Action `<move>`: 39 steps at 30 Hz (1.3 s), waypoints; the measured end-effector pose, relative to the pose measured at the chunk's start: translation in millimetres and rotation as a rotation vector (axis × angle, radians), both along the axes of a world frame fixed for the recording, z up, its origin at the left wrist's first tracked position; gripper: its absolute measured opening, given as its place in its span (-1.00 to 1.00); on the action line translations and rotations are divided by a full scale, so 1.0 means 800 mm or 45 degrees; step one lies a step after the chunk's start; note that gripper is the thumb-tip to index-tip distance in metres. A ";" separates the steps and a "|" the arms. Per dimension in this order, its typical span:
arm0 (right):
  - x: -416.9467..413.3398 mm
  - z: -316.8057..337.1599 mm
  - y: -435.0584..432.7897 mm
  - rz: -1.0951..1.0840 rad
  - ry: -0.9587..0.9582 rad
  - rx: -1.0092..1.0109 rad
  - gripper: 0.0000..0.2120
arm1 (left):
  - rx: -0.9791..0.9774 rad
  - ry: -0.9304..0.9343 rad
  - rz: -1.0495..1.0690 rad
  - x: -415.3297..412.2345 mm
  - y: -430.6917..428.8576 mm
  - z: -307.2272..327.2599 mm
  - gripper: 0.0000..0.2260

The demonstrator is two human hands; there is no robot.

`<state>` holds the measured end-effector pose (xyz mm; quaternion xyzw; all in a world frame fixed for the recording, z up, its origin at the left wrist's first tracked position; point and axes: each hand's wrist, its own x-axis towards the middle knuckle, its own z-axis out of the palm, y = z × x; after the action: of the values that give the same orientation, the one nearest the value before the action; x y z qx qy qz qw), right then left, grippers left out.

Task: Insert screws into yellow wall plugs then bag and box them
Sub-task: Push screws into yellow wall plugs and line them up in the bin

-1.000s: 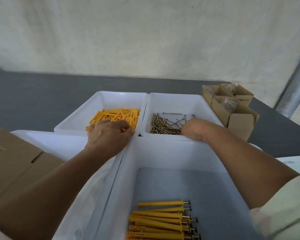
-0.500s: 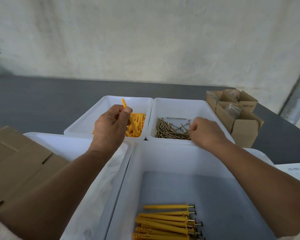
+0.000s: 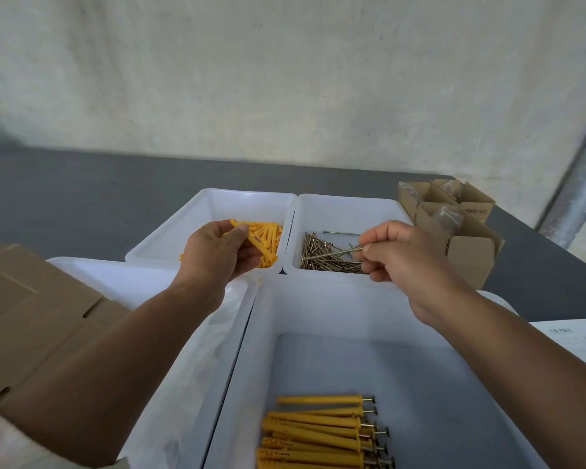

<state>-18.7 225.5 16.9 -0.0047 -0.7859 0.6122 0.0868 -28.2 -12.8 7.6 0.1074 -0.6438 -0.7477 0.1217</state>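
My left hand (image 3: 217, 257) grips a yellow wall plug (image 3: 259, 247) above the near edge of the white tray of loose plugs (image 3: 268, 236). My right hand (image 3: 403, 255) pinches one long brass screw (image 3: 332, 255) by its right end, lifted just over the pile of screws (image 3: 325, 262) in the neighbouring white tray (image 3: 345, 204). The plug and the screw are apart. Several plugs with screws in them (image 3: 322, 431) lie in the large white tray (image 3: 318, 306) nearest me.
Flat brown cardboard (image 3: 24, 316) lies at the left. A white tray holding clear plastic bags (image 3: 197, 353) sits under my left forearm. Small open cardboard boxes (image 3: 454, 225) with bagged parts stand at the right. A paper sheet (image 3: 569, 336) lies on the dark table (image 3: 82, 198).
My left hand rose from the plug tray with one plug and turned it. My right hand lifted a single screw out of the screw pile.
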 end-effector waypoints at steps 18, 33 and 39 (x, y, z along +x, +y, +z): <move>0.029 0.012 -0.018 0.098 0.005 -0.125 -0.85 | 0.023 -0.011 -0.008 0.003 0.007 -0.001 -0.84; 0.035 0.013 -0.021 0.113 -0.043 -0.046 -0.85 | 0.010 0.007 -0.049 0.005 0.010 0.001 -0.71; 0.036 0.012 -0.021 0.207 -0.127 0.050 -0.85 | -0.017 0.025 -0.078 0.008 0.011 0.003 -0.73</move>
<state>10.2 208.7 26.4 0.0304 -0.7990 0.6006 -0.0024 -21.6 -3.9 10.3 0.0795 -0.6505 -0.7478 0.1059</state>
